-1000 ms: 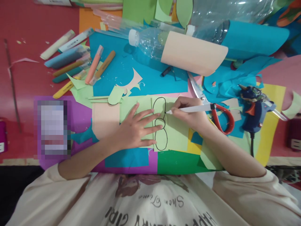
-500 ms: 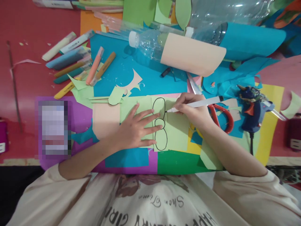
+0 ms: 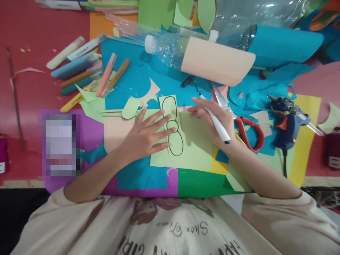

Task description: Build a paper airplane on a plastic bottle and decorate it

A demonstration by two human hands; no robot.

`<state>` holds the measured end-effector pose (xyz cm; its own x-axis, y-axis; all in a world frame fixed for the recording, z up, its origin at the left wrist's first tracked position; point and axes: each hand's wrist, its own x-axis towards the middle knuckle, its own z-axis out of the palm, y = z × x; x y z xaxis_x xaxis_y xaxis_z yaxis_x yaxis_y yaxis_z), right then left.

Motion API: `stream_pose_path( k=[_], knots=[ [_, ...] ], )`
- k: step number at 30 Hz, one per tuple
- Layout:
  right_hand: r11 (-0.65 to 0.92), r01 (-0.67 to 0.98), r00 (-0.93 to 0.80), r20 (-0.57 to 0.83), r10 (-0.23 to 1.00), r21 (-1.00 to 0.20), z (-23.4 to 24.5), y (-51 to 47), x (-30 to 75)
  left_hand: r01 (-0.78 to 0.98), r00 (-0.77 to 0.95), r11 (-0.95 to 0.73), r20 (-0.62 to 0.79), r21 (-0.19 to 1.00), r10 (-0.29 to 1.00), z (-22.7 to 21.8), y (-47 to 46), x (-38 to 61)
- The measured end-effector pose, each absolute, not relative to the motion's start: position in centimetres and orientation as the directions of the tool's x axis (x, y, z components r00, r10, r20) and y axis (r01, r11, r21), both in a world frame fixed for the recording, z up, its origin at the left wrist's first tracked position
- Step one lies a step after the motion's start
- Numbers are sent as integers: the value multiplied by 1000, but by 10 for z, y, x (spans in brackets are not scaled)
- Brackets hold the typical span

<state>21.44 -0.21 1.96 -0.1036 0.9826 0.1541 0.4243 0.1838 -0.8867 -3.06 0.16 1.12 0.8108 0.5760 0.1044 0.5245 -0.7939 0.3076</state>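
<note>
A light green paper strip [image 3: 172,150] bears a black outline of two long loops joined by a small circle. My left hand [image 3: 150,132] lies flat on it with fingers spread, the fingertips reaching the drawing. Under the strip is a larger light green sheet [image 3: 196,148]. Over that sheet's right part, my right hand [image 3: 216,120] holds a white marker [image 3: 218,125] between its fingers. The marker's dark tip points up and away, off the paper. Red-handled scissors [image 3: 249,132] lie just right of my right hand, partly hidden by it.
A blue glue gun [image 3: 288,127] rests at the right. Plastic bottles, one wrapped in peach paper [image 3: 217,60] and one in blue paper [image 3: 285,46], lie at the back. Several markers [image 3: 77,65] are at the left, with a blurred phone [image 3: 60,145] nearer me. A black cap [image 3: 186,81] lies beyond the drawing.
My left hand and the drawn strip have shifted left and slightly away, and the strip has tilted. The marker has lifted off the outline and turned in my right hand.
</note>
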Motion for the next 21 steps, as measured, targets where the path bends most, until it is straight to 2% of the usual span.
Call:
stream_pose_path(
  k=[6, 9, 11, 16, 18, 21],
  knots=[
    [390, 596, -212, 331, 919, -702, 11, 4, 213, 551, 762, -745, 139, 376, 633, 5, 6, -33],
    [537, 688, -387, 379, 841, -489, 10, 17, 215, 528, 774, -751, 141, 397, 618, 4, 6, -33],
    [598, 730, -492, 353, 796, -331, 11, 30, 215, 506, 783, -756, 146, 415, 605, 4, 7, -33],
    [641, 768, -614, 275, 740, -9, 9, 61, 213, 490, 768, -759, 199, 430, 609, -1, 8, -34],
    [637, 769, -624, 270, 733, 50, 5, 66, 213, 481, 755, -755, 227, 446, 615, -4, 9, -35],
    [640, 764, -631, 294, 718, 76, 0, 67, 214, 470, 741, -740, 239, 482, 627, -5, 9, -35]
  ],
)
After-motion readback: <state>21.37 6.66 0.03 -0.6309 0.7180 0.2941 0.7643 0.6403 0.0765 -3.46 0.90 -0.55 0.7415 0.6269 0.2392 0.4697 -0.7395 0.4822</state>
